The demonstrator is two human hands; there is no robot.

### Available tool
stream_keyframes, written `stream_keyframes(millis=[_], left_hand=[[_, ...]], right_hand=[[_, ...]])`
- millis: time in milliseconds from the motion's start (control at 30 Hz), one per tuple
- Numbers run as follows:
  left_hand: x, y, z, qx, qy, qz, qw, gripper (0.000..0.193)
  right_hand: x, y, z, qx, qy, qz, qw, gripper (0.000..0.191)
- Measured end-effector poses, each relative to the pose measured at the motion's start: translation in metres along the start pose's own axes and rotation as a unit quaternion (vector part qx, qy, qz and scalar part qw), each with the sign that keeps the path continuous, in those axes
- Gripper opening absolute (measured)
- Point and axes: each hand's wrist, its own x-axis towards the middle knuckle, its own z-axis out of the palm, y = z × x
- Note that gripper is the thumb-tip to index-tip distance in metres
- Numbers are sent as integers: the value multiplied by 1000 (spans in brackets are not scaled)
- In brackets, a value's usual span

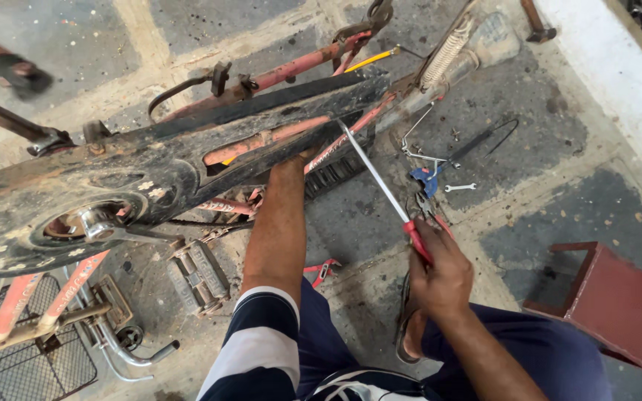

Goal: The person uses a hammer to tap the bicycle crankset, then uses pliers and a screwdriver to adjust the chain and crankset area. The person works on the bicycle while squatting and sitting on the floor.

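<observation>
An old red bicycle lies upside down on the concrete floor, its dirty black chain guard (187,160) running across the frame. My left hand (307,154) reaches under the chain guard and presses against the red frame tube (261,141); its fingers are mostly hidden. My right hand (443,271) grips the red handle of a long screwdriver (380,182). The metal shaft slants up and left, and its tip meets the right end of the chain guard near the rear of the frame.
A crank and pedal (198,271) hang lower left, above a wire basket (24,349). Loose tools, a spanner (460,187) and blue-handled pliers (425,177), lie on the floor at right. A dark red stool (618,304) stands at right. Another person's sandalled foot (16,74) is top left.
</observation>
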Motion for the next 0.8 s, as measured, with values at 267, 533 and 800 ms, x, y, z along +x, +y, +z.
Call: stream_keyframes(millis=[267, 533, 800], left_hand=[[1, 6, 5, 14, 93, -31, 995, 49], [-11, 14, 27, 81, -183, 86, 976, 67], [-9, 7, 19, 10, -176, 96, 980, 65]], right_hand=[[11, 0, -4, 17, -62, 125, 990, 50], [12, 18, -10, 515, -120, 399, 749, 46], [12, 5, -11, 476, -67, 313, 819, 44]])
